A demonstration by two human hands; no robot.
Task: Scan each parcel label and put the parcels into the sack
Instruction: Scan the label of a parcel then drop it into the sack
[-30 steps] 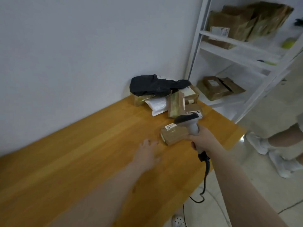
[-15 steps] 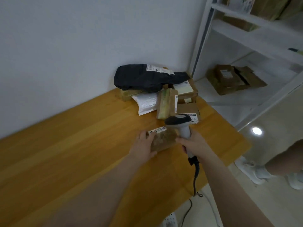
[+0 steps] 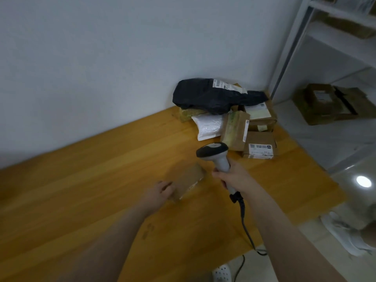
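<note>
The fingers (image 3: 165, 185) of the left hand (image 3: 159, 193) curl onto the near end of a small brown cardboard parcel (image 3: 188, 179) and grip it, though blur hides how each one lies. The parcel is tilted low over the yellow wooden worktop (image 3: 91, 190), just left of the grey handheld barcode scanner (image 3: 215, 157), and I cannot tell whether its far end touches the wood. The right hand (image 3: 236, 179) has its fingers (image 3: 218, 174) wrapped tight round that scanner's handle, dark head uppermost, and the black cable (image 3: 244, 224) hangs below the scanner past the worktop's near edge. Beyond the scanner, against the white wall, lies a heap of parcels: a black plastic mailer bag (image 3: 211, 96) on top, a white padded envelope (image 3: 208, 126) beneath it, and several labelled brown cardboard boxes (image 3: 261, 146), the nearest just right of the scanner's head. Further right of the scanner stands a white shelving unit (image 3: 289, 47) with more cartons on it. No sack is in view. The held parcel looks light and stiff, an easy one-hand load, though its smooth card may slip. It is best taken across its narrow sides, thumb opposite fingers, clear of the pale strip on its scanner-side edge, probably the label. The black bag looks soft and likely to sag, so it wants support under its middle.
</note>
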